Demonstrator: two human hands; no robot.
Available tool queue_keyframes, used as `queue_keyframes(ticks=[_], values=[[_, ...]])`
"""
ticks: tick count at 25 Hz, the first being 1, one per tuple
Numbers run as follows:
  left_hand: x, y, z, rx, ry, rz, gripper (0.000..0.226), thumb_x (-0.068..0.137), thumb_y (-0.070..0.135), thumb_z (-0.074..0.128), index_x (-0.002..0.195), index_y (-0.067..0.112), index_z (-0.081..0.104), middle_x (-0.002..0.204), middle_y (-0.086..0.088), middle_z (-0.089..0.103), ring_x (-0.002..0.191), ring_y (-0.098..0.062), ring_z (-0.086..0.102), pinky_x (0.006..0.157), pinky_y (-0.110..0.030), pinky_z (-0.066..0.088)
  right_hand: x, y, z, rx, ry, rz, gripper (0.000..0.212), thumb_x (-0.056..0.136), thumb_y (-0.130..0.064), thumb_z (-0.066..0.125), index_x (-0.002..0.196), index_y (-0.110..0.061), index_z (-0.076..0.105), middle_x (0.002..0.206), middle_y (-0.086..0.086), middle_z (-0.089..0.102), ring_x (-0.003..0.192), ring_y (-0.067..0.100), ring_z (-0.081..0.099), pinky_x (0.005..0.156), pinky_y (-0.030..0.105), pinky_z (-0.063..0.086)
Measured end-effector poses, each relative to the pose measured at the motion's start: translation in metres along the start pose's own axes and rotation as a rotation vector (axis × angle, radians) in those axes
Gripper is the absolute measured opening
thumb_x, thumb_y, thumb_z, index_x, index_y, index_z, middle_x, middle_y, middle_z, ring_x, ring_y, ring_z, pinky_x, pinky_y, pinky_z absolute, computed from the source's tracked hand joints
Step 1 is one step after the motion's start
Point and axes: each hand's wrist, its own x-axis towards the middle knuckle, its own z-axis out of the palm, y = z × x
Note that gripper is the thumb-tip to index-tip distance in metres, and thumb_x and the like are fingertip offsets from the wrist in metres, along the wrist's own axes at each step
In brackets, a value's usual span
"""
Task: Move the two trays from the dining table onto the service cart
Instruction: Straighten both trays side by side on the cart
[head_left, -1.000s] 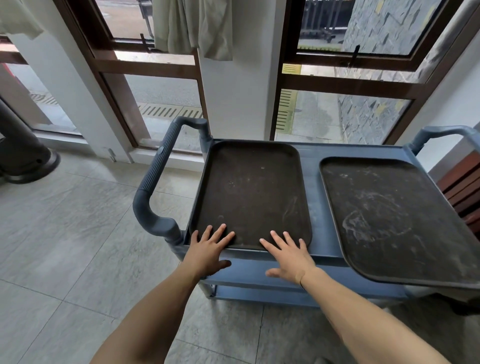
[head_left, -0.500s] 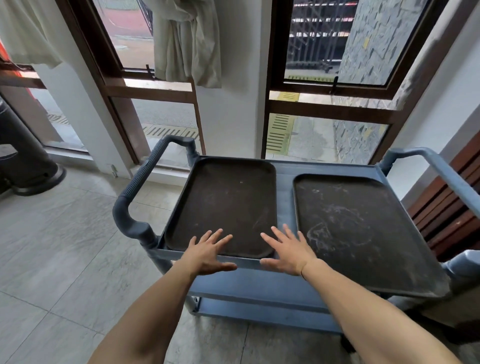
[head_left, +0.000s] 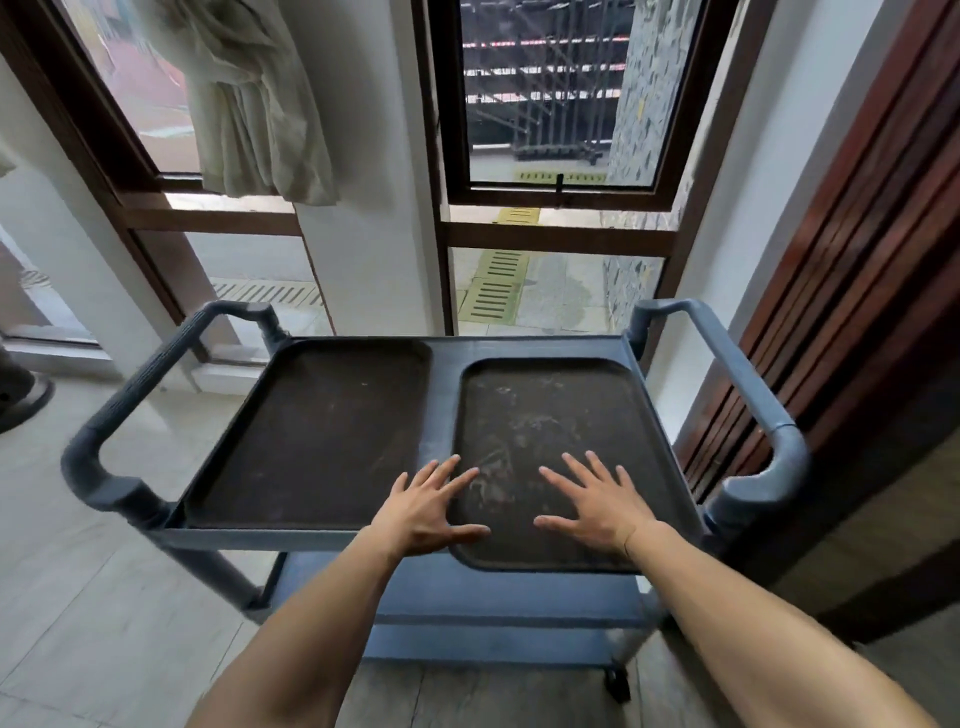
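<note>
1. The left hand (head_left: 426, 512) was seen low in the centre of the frame, fingers spread and flat, nothing gripped; it lay over the near left corner of the right tray (head_left: 561, 457), with the thumb along that tray's near edge.

2. The right hand (head_left: 597, 506) was held just right of it, likewise splayed and empty, palm down on the near part of the same tray. Whether the palms pressed on the surface or merely hovered over it could not be told.

3. The right tray was found on the top shelf of the service cart (head_left: 519, 639), its near edge projecting slightly past the cart's front rim, so it was not seated squarely.

4. The left tray (head_left: 322, 436) was found beside it, left of centre in the frame, lying fully inside the shelf rim and apart from both hands.

5. Both trays were thus already on the cart; the step in hand was judged to be the final squaring of the right tray.

6. The next move was judged to call for a gentle, even push away from the body, toward the upper part of the frame, until the tray dropped inside the rim, without the left tray being nudged.
</note>
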Motion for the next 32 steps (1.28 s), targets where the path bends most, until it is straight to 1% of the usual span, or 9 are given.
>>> queue_keyframes(ticks=[5, 9, 13, 15, 17, 21, 26, 29, 32], values=[[0.011, 0.054, 0.019, 0.033, -0.078, 0.022, 0.101, 0.070, 0.093, 0.038, 0.155, 0.050, 0.003, 0.168, 0.010, -0.008, 0.155, -0.028, -0.006, 0.124, -0.050, 0.003, -0.035, 0.055, 0.017, 0.001, -0.060, 0.033, 0.102, 0.059, -0.096, 0.012, 0.151, -0.053, 0.001, 0.165, -0.005, -0.007, 0.150, 0.026, -0.014, 0.117, 0.058, -0.005], [0.010, 0.068, 0.032, 0.055, -0.174, 0.041, 0.117, 0.053, 0.100, 0.034, 0.154, 0.052, -0.001, 0.166, 0.011, -0.017, 0.154, -0.027, -0.013, 0.123, -0.050, -0.001, -0.051, 0.071, 0.034, 0.005, -0.122, 0.022, 0.107, 0.054, -0.098, 0.019, 0.150, -0.055, 0.000, 0.165, -0.007, -0.010, 0.149, 0.026, -0.017, 0.114, 0.062, -0.008], [0.010, 0.070, 0.037, 0.081, -0.190, 0.058, 0.120, 0.051, 0.099, 0.035, 0.154, 0.052, -0.004, 0.165, 0.010, -0.021, 0.153, -0.026, -0.017, 0.121, -0.052, -0.004, -0.053, 0.076, 0.045, -0.033, -0.147, -0.001, 0.105, 0.058, -0.097, 0.028, 0.149, -0.055, -0.003, 0.165, -0.006, -0.012, 0.149, 0.029, -0.019, 0.112, 0.066, -0.009], [0.011, 0.071, 0.041, 0.101, -0.192, 0.062, 0.118, 0.055, 0.097, 0.039, 0.154, 0.051, -0.005, 0.165, 0.009, -0.021, 0.153, -0.027, -0.018, 0.121, -0.053, -0.006, -0.052, 0.076, 0.048, -0.067, -0.151, -0.008, 0.100, 0.067, -0.090, 0.041, 0.149, -0.055, -0.004, 0.164, -0.005, -0.014, 0.148, 0.031, -0.020, 0.110, 0.068, -0.010], [0.012, 0.072, 0.045, 0.128, -0.182, 0.069, 0.112, 0.067, 0.089, 0.051, 0.154, 0.050, -0.008, 0.166, 0.006, -0.022, 0.152, -0.030, -0.018, 0.122, -0.053, -0.005, -0.052, 0.076, 0.051, -0.091, -0.130, 0.001, 0.095, 0.074, -0.083, 0.047, 0.149, -0.056, -0.005, 0.164, -0.004, -0.015, 0.148, 0.033, -0.018, 0.109, 0.069, -0.010], [0.017, 0.066, 0.047, 0.132, -0.158, 0.078, 0.100, 0.084, 0.070, 0.053, 0.154, 0.047, -0.014, 0.166, 0.002, -0.021, 0.153, -0.030, -0.016, 0.123, -0.048, -0.003, -0.045, 0.070, 0.053, -0.096, -0.077, 0.040, 0.083, 0.080, -0.079, 0.043, 0.146, -0.060, -0.005, 0.165, -0.001, -0.011, 0.149, 0.037, -0.011, 0.109, 0.070, -0.008], [0.029, 0.062, 0.040, 0.137, -0.154, 0.102, 0.101, 0.079, 0.080, 0.050, 0.154, 0.048, -0.009, 0.168, 0.002, -0.015, 0.154, -0.030, -0.011, 0.124, -0.048, 0.001, -0.031, 0.071, 0.046, -0.112, -0.100, 0.033, 0.083, 0.074, -0.089, 0.030, 0.144, -0.063, -0.007, 0.165, 0.002, -0.010, 0.148, 0.042, -0.008, 0.106, 0.074, -0.007], [0.044, 0.061, 0.028, 0.127, -0.129, 0.109, 0.101, 0.079, 0.081, 0.049, 0.155, 0.047, -0.008, 0.168, 0.003, -0.011, 0.154, -0.029, -0.008, 0.123, -0.047, 0.001, -0.017, 0.079, 0.034, -0.092, -0.102, 0.027, 0.091, 0.059, -0.093, 0.012, 0.143, -0.064, -0.007, 0.165, 0.002, -0.010, 0.148, 0.042, -0.007, 0.107, 0.073, -0.006], [0.066, 0.059, 0.018, 0.133, -0.127, 0.115, 0.100, 0.081, 0.079, 0.049, 0.156, 0.045, -0.007, 0.168, 0.002, -0.010, 0.154, -0.031, -0.007, 0.123, -0.048, 0.002, 0.003, 0.090, 0.020, -0.073, -0.109, 0.025, 0.093, 0.055, -0.095, 0.011, 0.142, -0.067, -0.007, 0.165, 0.000, -0.009, 0.149, 0.040, -0.006, 0.108, 0.072, -0.005]])
